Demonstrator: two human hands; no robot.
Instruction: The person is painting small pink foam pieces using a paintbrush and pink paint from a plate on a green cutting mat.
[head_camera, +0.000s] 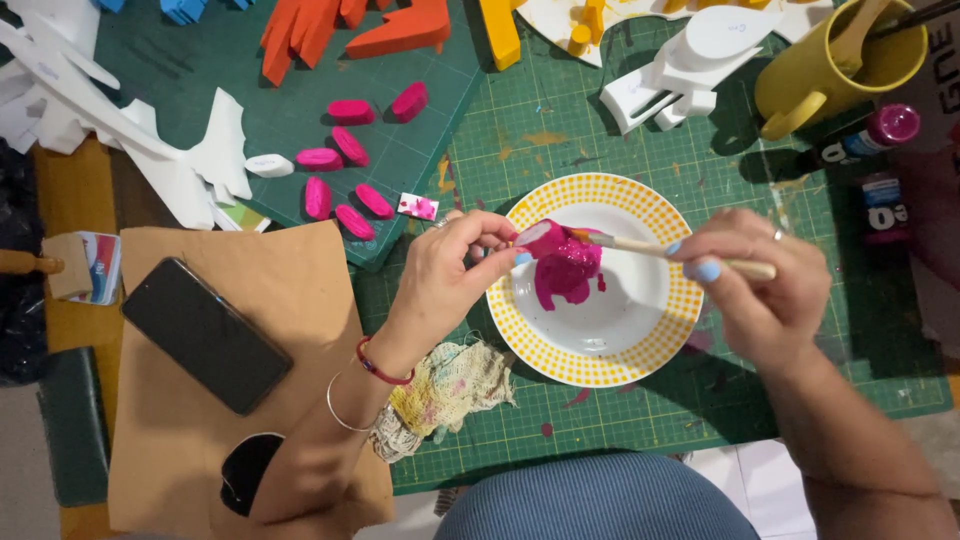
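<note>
The painting step is in hand. The left hand (440, 285) has its grip pinched shut on a small oval foam piece (537, 234), held over the rim of the yellow-dotted white plate (640, 345). The piece looks partly pink and partly white at one end. The right hand (755, 290) has its grip closed around the wooden handle of a paintbrush (660, 247). The brush tip touches the piece, just above the puddle of pink paint (565, 275) on the plate.

On the dark green mat (420, 170), up and to the left, lie seven pink ovals (350, 112) that are already painted, and one white oval (269, 165) that is not. They sit near each other but apart from the plate.

I think the next move needs a slow turn of the piece between the fingers, so the brush can reach the white end. The fingers should stay off the wet paint. A stained rag (455, 385) lies on the counter just below the left wrist.
</note>
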